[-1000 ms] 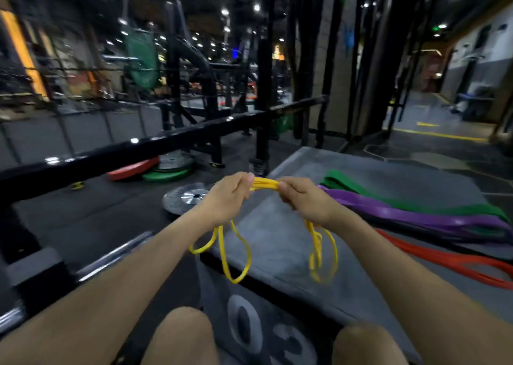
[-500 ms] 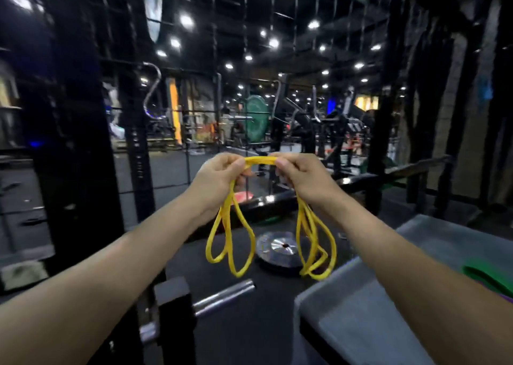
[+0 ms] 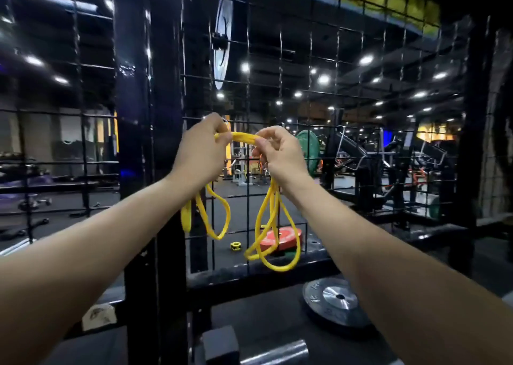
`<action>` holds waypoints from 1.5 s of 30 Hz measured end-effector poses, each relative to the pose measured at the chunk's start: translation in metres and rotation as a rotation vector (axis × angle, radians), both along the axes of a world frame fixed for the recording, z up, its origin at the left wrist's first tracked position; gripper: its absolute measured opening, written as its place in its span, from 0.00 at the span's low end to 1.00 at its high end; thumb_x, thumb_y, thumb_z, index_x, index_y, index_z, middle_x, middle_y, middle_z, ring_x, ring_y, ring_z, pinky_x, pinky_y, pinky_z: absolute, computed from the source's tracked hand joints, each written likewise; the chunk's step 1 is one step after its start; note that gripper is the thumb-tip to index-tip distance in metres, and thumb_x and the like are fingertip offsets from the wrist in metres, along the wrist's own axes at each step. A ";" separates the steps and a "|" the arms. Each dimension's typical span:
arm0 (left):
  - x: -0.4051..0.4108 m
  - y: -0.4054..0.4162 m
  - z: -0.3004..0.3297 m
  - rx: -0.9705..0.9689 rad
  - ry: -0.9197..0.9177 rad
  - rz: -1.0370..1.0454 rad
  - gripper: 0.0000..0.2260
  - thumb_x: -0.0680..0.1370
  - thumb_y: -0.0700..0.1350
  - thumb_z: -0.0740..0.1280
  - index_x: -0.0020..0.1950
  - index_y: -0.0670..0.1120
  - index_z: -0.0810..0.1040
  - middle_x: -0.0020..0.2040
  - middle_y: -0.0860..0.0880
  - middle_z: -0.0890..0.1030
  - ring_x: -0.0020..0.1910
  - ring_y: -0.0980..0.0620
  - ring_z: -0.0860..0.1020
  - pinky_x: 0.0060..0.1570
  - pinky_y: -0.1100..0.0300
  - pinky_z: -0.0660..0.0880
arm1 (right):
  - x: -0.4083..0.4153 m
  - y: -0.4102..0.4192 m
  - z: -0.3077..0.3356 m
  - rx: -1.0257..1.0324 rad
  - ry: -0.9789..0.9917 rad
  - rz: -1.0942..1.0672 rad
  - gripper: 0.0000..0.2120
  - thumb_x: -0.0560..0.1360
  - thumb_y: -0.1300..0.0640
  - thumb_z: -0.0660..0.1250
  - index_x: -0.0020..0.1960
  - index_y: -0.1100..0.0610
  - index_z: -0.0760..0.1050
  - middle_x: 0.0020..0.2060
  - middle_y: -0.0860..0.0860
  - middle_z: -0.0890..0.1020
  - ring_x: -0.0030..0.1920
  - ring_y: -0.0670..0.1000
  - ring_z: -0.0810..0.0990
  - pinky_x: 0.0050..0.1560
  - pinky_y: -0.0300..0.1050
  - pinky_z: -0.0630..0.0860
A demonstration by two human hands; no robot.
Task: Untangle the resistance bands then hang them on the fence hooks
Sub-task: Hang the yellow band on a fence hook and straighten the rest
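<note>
The left hand (image 3: pixel 201 149) was raised in front of the wire fence (image 3: pixel 305 59), its fingers curled tight around one end of a short top stretch of the yellow band (image 3: pixel 244 137). From under that hand two yellow loops hung down — one narrow at the far left, one wider beside it. A thin metal hook (image 3: pixel 226 120) showed just above the left fingers; whether it touched the band could not be told. The right hand (image 3: pixel 280 153) pinched the other end of the top stretch between thumb and curled fingers, and below it a bunch of about three longer loops dangled, overlapping. One band was in view, held off the floor between two hands. Behind the fence lay one red weight plate (image 3: pixel 286 238) — in front, lower right, one gray weight plate (image 3: pixel 337 300) sat on the floor.
</note>
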State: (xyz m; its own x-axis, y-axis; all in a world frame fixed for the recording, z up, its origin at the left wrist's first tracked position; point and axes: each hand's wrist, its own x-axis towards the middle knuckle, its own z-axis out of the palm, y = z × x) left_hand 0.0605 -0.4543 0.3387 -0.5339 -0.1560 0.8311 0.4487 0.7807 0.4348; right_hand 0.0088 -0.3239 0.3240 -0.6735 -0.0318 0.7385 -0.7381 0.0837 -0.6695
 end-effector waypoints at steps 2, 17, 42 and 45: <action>-0.002 -0.003 0.003 -0.102 0.008 0.129 0.04 0.80 0.44 0.60 0.46 0.47 0.72 0.38 0.50 0.74 0.38 0.50 0.72 0.36 0.59 0.62 | -0.007 -0.015 -0.003 -0.003 -0.024 -0.078 0.03 0.78 0.59 0.62 0.45 0.56 0.73 0.35 0.51 0.80 0.35 0.47 0.78 0.36 0.42 0.72; 0.002 0.003 -0.017 -0.515 -0.144 0.523 0.07 0.76 0.30 0.58 0.48 0.41 0.72 0.41 0.44 0.69 0.41 0.42 0.74 0.37 0.56 0.66 | -0.007 -0.035 -0.032 -0.037 -0.197 -0.105 0.09 0.75 0.61 0.66 0.36 0.53 0.73 0.35 0.52 0.82 0.35 0.47 0.79 0.38 0.42 0.74; 0.013 -0.013 -0.065 0.366 -0.250 -0.157 0.10 0.80 0.38 0.60 0.49 0.43 0.81 0.41 0.48 0.81 0.44 0.50 0.81 0.48 0.52 0.79 | 0.011 -0.032 -0.038 0.074 -0.370 0.074 0.10 0.77 0.63 0.62 0.42 0.54 0.78 0.42 0.57 0.82 0.42 0.52 0.78 0.49 0.53 0.76; 0.015 -0.012 -0.070 0.216 -0.187 -0.031 0.10 0.79 0.39 0.61 0.56 0.43 0.80 0.43 0.48 0.82 0.42 0.52 0.79 0.41 0.62 0.74 | 0.010 -0.032 -0.041 0.171 -0.309 -0.008 0.11 0.76 0.62 0.64 0.38 0.50 0.77 0.41 0.55 0.81 0.42 0.53 0.76 0.51 0.54 0.76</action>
